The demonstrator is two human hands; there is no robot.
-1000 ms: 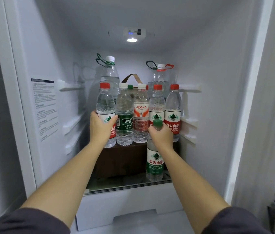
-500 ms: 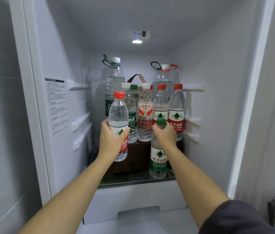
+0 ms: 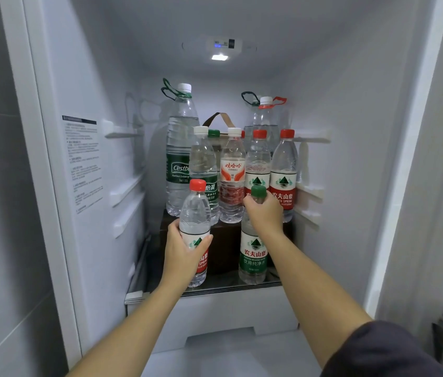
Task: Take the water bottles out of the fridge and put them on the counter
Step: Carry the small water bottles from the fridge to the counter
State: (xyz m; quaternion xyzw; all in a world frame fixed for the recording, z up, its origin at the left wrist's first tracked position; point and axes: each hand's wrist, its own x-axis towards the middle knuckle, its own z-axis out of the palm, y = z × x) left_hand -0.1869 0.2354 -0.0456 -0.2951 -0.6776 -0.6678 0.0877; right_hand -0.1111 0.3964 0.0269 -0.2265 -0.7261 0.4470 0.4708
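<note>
Water bottles: red-capped bottle (image 3: 194, 213) and green-capped bottle (image 3: 253, 254) at the glass shelf's (image 3: 223, 285) front, inside the fridge (image 3: 337, 104).
Behind: bottle row (image 3: 231, 183) on a dark box (image 3: 225, 240), close.
Look: clear, labelled.
Left grip (image 3: 185, 253): wrapped round red-capped bottle.
Right grip (image 3: 266, 213): clasps green-capped bottle's neck.

FRIDGE, LOWER COMPARTMENT: A glass shelf (image 3: 225, 287) at the bottom of the open fridge (image 3: 100, 77) carries a dark brown box (image 3: 225, 248), set toward the back. On top of the box stands a front row of four small bottles (image 3: 232, 180) (two white-capped at left, two red-capped at right), close together, with a tall green-labelled bottle (image 3: 179, 159) at the left end and more bottles (image 3: 265, 115) partly hidden behind. On the bare glass in front of the box, a green-capped bottle (image 3: 253, 257) stands upright, a right hand (image 3: 265, 213) gripping its neck. At front left, a left hand (image 3: 185, 251) holds a red-capped bottle (image 3: 194, 216) upright; whether its base touches the glass cannot be told.
</note>
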